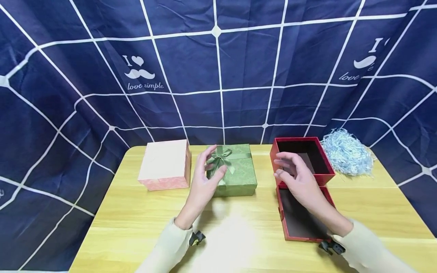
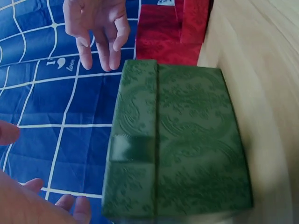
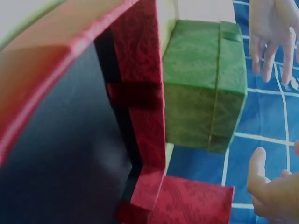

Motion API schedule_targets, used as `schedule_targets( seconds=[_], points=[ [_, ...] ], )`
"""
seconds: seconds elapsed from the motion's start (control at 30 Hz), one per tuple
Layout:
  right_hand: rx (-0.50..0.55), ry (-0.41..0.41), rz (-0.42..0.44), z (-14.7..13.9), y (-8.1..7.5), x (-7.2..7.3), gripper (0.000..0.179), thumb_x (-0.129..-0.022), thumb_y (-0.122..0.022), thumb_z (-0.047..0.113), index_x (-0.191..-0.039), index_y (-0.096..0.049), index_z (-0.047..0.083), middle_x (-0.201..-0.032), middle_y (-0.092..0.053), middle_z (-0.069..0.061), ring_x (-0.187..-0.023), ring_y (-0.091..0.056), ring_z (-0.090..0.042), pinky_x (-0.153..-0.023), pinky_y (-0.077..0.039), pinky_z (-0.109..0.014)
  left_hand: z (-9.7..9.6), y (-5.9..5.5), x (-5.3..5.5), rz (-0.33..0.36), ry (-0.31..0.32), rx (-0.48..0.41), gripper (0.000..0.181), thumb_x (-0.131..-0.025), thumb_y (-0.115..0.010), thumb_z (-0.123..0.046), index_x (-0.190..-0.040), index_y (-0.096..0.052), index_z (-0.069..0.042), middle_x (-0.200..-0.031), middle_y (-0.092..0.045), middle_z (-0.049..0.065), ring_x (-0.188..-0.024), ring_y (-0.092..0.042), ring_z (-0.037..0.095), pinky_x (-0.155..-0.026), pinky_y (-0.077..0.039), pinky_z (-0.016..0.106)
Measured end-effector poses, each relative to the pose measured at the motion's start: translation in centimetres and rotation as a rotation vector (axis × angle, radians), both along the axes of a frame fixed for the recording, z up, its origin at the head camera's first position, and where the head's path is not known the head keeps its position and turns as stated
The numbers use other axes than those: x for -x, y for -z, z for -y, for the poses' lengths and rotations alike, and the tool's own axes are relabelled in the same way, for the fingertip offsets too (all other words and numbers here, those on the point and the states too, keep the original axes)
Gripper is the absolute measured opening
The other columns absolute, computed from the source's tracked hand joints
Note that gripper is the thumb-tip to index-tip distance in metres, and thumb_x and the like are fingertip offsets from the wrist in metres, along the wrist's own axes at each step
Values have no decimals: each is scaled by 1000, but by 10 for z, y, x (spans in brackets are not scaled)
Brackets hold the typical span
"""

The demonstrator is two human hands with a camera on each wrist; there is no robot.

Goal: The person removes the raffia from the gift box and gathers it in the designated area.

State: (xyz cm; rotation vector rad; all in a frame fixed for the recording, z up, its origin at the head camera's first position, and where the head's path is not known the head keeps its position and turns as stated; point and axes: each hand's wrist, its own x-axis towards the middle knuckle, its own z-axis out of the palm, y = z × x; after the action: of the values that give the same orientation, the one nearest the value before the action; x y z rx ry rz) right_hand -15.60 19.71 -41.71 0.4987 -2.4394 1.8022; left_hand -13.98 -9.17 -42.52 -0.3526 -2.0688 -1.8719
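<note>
My left hand [image 1: 203, 179] hovers over the left side of a green gift box [image 1: 240, 176] with a ribbon bow, thumb and fingers spread apart and holding nothing. In the left wrist view the embossed side of that box [image 2: 196, 140] shows, with the hand apart from it. To the right, my right hand [image 1: 302, 185] is above an uncovered red box [image 1: 326, 161] and its red lid [image 1: 300, 218], fingers loosely bent around nothing. The lid lies inside-up in front of the red box. A small translucent piece inside the box is partly hidden by the hand.
A closed pink box [image 1: 164, 165] stands left of the green one. Pale blue shredded paper [image 1: 348, 153] is heaped right of the red box. Everything sits on a wooden table [image 1: 136, 223], with a blue checked cloth [image 1: 246, 68] hanging behind and at both sides.
</note>
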Motion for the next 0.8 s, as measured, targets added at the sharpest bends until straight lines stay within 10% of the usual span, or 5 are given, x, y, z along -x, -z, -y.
schedule_targets(
  seconds=[0.17, 0.4, 0.8],
  points=[
    [-27, -33, 42, 11, 3, 2, 46, -106, -62, -3, -150, -50, -2, -150, -53, -20, -133, -59, -26, -94, -56, -21, 8, 6, -1, 25, -11, 10, 68, -102, -72, -13, -163, -44, -4, -168, -41, 14, -155, -35, 30, -123, -28, 64],
    [-152, -80, 68, 21, 7, 12, 59, -108, -67, 10, -162, -45, 6, -166, -43, -17, -147, -50, -42, -116, -41, -62, 16, 19, 1, 227, -35, -20, 77, -100, -74, -13, -169, -40, -15, -173, -31, 13, -157, -29, 38, -123, -29, 64],
    [-95, -123, 180, 35, 14, 21, 69, -103, -64, 5, -167, -40, 12, -173, -31, -12, -151, -41, -44, -112, -43, -66, 22, 40, 17, 409, -103, -68, 78, -92, -70, -10, -165, -46, -22, -150, -41, 20, -109, -56, 26, -91, -48, 38]
  ],
)
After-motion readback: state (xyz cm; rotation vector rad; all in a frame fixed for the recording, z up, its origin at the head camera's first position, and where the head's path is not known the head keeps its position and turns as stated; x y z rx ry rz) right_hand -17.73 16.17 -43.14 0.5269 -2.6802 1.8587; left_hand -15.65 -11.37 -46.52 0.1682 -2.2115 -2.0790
